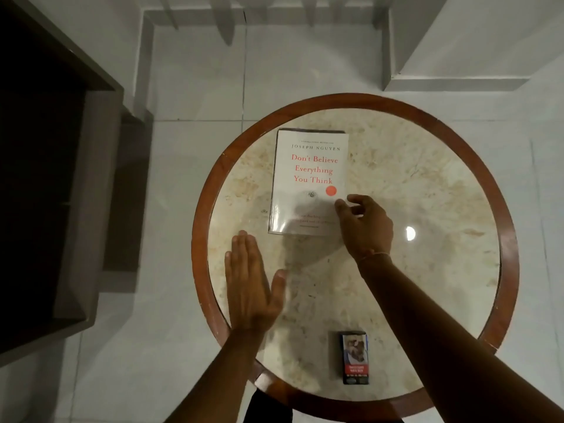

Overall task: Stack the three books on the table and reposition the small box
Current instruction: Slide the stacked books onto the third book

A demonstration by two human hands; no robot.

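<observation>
- Filling the left edge of the frame, a dark cabinet (45, 166) stands on pale floor tiles (195, 87).
- A round table (506, 248), marble-topped with a wooden rim, takes up centre and right.
- The white book (308, 181) lies at upper centre; edges of others show beneath it.
- The right hand (366, 224), fingers loosely curled, touches the book's lower right corner.
- The left hand (250, 285) is flat, fingers together, at lower left of the book.
- The box (354, 357) lies at bottom centre, well apart from the book.

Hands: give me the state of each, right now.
Left hand: open and flat, fingers together, holding nothing.
Right hand: fingers loosely curled at the white book, near its lower right corner; not gripping anything.
</observation>
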